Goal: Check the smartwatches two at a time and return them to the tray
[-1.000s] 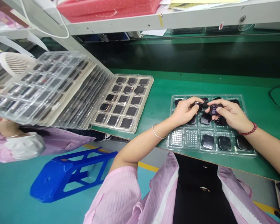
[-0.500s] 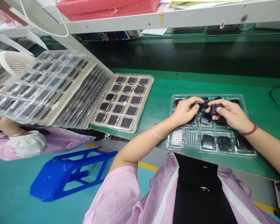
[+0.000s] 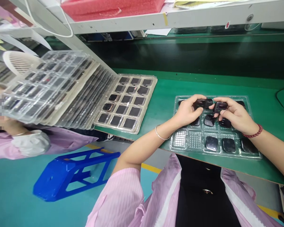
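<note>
My left hand (image 3: 189, 110) pinches a dark square watch-like piece (image 3: 199, 103) between thumb and fingers above a clear plastic tray (image 3: 176, 151). Close beside it, my right hand (image 3: 239, 116) grips another dark square piece (image 3: 220, 107), its face dark and glossy. Several similar dark pieces lie in the tray's pockets, one (image 3: 211, 143) in the front row. Two pockets at the tray's front left hold no piece and show a ribbed bottom. Parts of the back row are hidden behind my hands.
A second tray (image 3: 142, 121) of square pieces lies to the left, beside a leaning stack of filled trays (image 3: 82, 91). A person's arm (image 3: 11, 126) is at far left. A blue stool (image 3: 54, 179) stands below. A shelf edge (image 3: 198, 19) crosses the top; a black cable (image 3: 278, 97) lies right.
The piece in my right hand has risen slightly and tilted; its lit screen text no longer shows. My left thumb has shifted lower on its piece. The view has moved slightly.
</note>
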`<state>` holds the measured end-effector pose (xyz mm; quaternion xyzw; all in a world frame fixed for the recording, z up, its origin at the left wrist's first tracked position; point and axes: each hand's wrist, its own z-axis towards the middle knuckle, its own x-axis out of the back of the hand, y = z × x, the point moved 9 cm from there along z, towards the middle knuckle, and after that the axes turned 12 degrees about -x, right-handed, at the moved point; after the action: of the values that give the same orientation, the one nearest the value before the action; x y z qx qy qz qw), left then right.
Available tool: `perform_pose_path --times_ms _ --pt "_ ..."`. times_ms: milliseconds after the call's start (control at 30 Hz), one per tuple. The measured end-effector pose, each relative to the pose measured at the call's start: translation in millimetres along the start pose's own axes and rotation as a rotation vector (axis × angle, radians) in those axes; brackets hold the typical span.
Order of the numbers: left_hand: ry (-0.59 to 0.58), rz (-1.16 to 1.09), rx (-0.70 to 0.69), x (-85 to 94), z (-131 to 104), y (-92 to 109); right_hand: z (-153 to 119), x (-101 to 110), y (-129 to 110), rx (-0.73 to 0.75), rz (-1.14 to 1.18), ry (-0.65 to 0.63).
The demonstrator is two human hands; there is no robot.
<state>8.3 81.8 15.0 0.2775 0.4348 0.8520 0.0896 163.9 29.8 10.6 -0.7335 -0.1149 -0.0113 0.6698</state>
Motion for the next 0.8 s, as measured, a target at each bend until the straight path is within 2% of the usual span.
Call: perform_pose_path --times_ms 300,800 --pt "-0.016 -0.047 -0.005 -3.5 -0.2 -1.5 -3.1 -4.6 -0.7 0.008 -0.041 -0.041" --pt "-0.034 -0.141 0.047 -6.7 -1.5 -5.8 -2.5 -3.2 -0.3 0.011 -0.048 -0.02"
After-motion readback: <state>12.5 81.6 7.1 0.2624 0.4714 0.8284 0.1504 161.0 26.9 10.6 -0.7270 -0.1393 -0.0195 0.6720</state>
